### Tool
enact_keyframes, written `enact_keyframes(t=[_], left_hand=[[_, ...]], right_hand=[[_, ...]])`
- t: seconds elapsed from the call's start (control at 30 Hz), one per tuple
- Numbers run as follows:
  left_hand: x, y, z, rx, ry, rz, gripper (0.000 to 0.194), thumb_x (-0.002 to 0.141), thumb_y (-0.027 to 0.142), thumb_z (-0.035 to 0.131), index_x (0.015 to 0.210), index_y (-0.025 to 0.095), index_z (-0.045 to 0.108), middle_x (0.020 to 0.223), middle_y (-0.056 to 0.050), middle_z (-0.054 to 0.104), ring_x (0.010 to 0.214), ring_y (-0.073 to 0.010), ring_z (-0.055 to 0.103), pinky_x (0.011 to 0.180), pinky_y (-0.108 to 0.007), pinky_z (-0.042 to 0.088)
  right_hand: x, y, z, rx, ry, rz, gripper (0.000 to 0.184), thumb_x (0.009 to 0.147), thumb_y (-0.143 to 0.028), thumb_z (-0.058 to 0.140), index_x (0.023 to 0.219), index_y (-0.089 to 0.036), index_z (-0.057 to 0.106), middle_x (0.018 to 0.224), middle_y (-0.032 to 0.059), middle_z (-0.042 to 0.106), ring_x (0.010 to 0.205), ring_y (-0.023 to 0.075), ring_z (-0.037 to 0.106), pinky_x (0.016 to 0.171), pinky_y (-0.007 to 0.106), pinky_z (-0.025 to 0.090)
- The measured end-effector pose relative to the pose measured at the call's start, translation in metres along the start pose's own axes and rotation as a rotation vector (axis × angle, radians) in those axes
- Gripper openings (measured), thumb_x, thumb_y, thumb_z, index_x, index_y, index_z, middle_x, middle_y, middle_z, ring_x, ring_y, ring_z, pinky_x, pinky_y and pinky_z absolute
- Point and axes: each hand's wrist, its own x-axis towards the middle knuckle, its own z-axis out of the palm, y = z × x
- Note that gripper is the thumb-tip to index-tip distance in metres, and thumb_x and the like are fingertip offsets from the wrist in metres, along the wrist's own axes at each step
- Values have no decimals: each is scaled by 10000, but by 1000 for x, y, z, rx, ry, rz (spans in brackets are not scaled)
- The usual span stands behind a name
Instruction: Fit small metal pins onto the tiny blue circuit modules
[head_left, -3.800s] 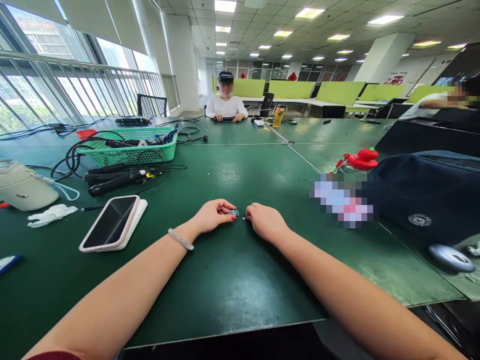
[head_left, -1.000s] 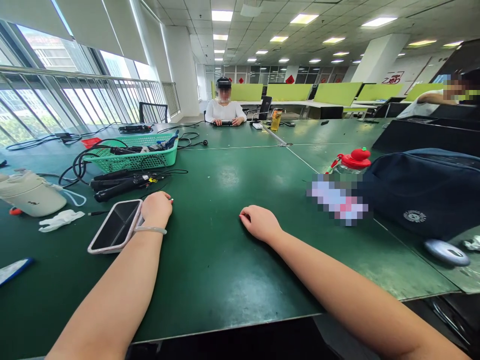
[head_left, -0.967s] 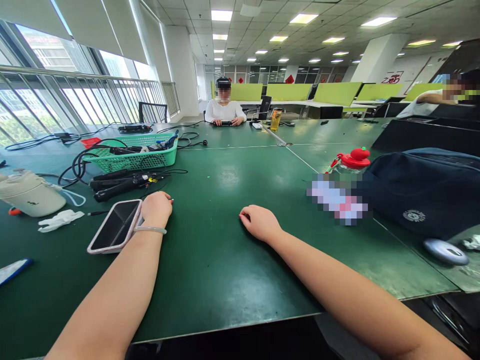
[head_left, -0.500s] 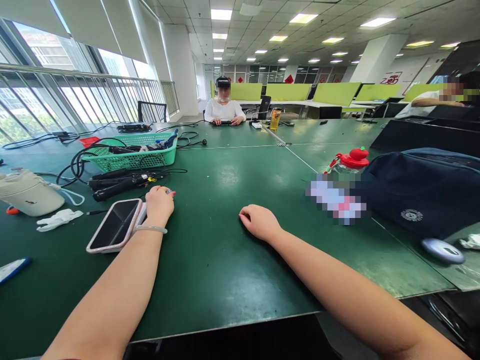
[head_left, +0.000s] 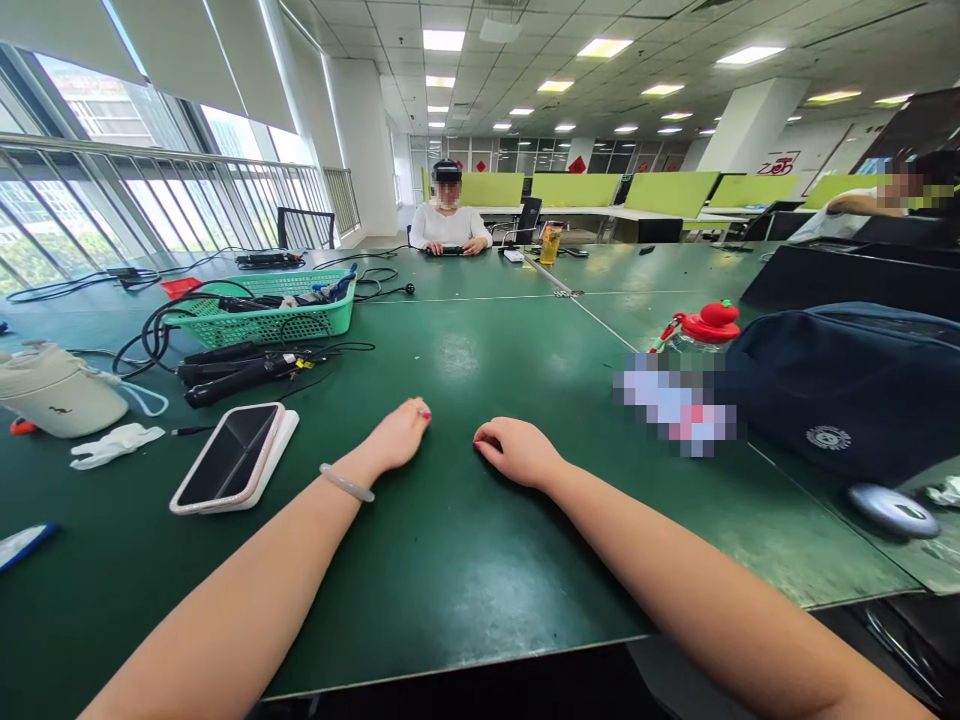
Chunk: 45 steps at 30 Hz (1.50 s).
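Note:
My left hand [head_left: 401, 433] rests on the green table [head_left: 457, 580] with its fingers curled in and pressed together. Nothing shows in it, though its palm side is hidden. A pale bangle [head_left: 347, 484] circles that wrist. Just to the right, across a small gap, my right hand [head_left: 521, 450] lies loosely closed on its side, thumb against the curled fingers, with nothing visible inside. Left of my left forearm, a phone in a pink case [head_left: 229, 458] lies face up on a white object [head_left: 279, 458].
Black cabled devices [head_left: 240, 372] lie before a green basket [head_left: 259, 322]. A cream bag [head_left: 56, 390] and white tissue [head_left: 116, 445] are left. On the right are a red-lidded bottle [head_left: 709, 323] and navy bag [head_left: 832, 390]. A person [head_left: 448, 225] sits opposite.
My left hand has moved right, away from the phone and toward my right hand, uncovering the white object under the phone. My right hand has stayed nearly still.

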Motion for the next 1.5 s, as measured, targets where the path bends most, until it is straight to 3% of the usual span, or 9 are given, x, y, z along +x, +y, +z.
enact_keyframes(t=[0.17,0.33,0.53,0.7,0.87,1.0,1.2,1.33,1.5], left_hand=[[-19,45,10,-511,-210,177,247,853,380,419,720,193,511,1223,-78,519,1244,-203,371,1048,-313,262],[-21,49,7,-663,-192,43,260,845,418,440,731,190,492,1095,-68,569,1230,-193,384,1052,-318,249],[-25,53,19,-931,-309,44,282,814,455,494,804,174,523,1144,-70,549,1117,-175,461,997,-322,333],[-20,52,14,-801,-166,-39,273,842,400,429,882,176,580,1099,-64,574,973,-167,521,860,-293,412],[-16,47,8,-564,-95,-104,298,814,376,473,938,188,667,883,-33,639,797,-163,538,772,-271,423],[-15,46,9,-616,-99,-103,267,773,333,548,958,184,670,840,-33,643,718,-136,532,679,-243,421],[-16,52,13,-848,-168,-115,281,741,242,609,1001,137,627,760,-42,621,585,-94,527,598,-233,440],[-18,57,14,-903,-213,-132,319,719,128,624,1036,107,600,754,-55,636,657,-119,593,673,-253,477],[-17,56,16,-863,-203,-124,369,715,103,616,1081,106,576,834,-74,658,724,-141,622,730,-274,496]], right_hand=[[2,9,1,89,48,-11,133,824,-189,519,856,-182,649,790,13,598,728,114,525,677,214,384],[3,13,2,155,133,89,147,819,-153,520,846,-175,663,820,20,588,756,110,523,713,210,395],[2,16,-2,128,30,-11,165,843,-237,541,933,-189,671,784,20,568,750,114,521,723,222,393],[-2,19,-11,198,-88,-89,277,729,-296,691,983,-187,663,806,14,580,721,111,528,690,219,407],[-5,11,-14,164,-131,-141,29,744,-167,658,771,-175,666,755,5,589,712,111,536,671,213,400],[-7,5,-15,206,-128,-184,48,775,-146,611,744,-165,643,762,3,603,715,105,536,685,207,397],[-4,5,-12,429,2,54,89,813,-184,543,811,-172,631,690,-25,614,632,95,549,633,205,423],[-1,9,-7,636,55,202,197,829,-207,502,966,-169,638,677,-12,639,614,103,598,662,222,479],[2,12,-4,888,51,264,201,800,-148,481,917,-147,645,727,18,662,670,121,634,717,247,518]])
